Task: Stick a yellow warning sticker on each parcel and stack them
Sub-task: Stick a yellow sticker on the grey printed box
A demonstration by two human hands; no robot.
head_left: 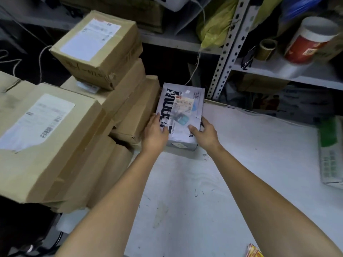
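Through the head camera I see both bare arms reaching out over the white table (213,210) to one white parcel (181,115) with big black lettering. It lies far out on the table, its left side just beside the stack of brown cardboard parcels (130,108). I cannot tell whether its near end sits on the table or is raised a little.

The left hand (156,133) grasps the parcel's near left edge, with the thumb laid over the top and the fingers reaching along the side next to the brown stack. The right hand (204,135) grasps the near right edge, thumb on top and fingers wrapped round the side.

On the far half of the parcel's top is a yellowish label (184,102) with red print and a barcode.

To the left, the brown parcels are piled in layers. A small box (96,47) with a white shipping label sits on top at the far end, and a large box (42,138) with its own label is nearer to me.

At the near right edge of the picture a bit of yellow and red sticker sheet (255,252) shows on the table. A green and white box (330,151) lies at the far right.

Behind the table stands metal shelving (226,49) holding a yellow bag (213,28), a tape roll (266,47) and a red jar (310,41) with a white lid.
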